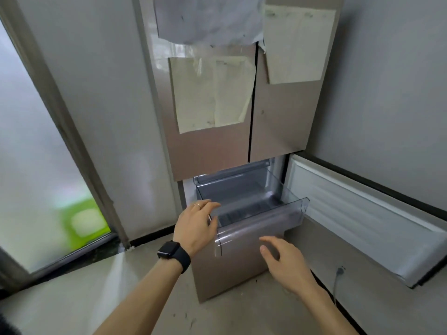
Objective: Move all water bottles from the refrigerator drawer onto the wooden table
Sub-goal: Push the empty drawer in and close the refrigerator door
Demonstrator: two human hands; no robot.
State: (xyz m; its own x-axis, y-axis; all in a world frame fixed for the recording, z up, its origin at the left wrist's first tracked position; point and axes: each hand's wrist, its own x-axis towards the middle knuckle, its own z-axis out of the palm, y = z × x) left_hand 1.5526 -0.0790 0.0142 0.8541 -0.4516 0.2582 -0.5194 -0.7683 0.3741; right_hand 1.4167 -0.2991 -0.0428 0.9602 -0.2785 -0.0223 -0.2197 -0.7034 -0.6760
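The clear drawer (261, 226) stands pulled well out of the fridge (212, 153), whose lower door (358, 213) is swung wide to the right. No bottles show in it: the floor that can be seen is bare, though the frosted front wall hides the nearest strip. The table is out of view. The left hand (197, 222) lies at the drawer's left front corner, fingers loosely straight over the rim and thumb by the front wall, gripping nothing that I can make out (whether it actually touches the plastic is hard to tell). The right hand (281, 263) hovers just before the front wall, fingers spread apart and empty. The step looks like a check of the drawer and then, most likely, sliding it home. To do it well, first lean over for a look behind the front wall, so that no bottle is missed. Then set both palms flat on the front, one towards each end, and push evenly. A shove at one corner would likely skew the drawer on its runners and jam it. Keep the fingers off the top rim as it goes under the shelf above.
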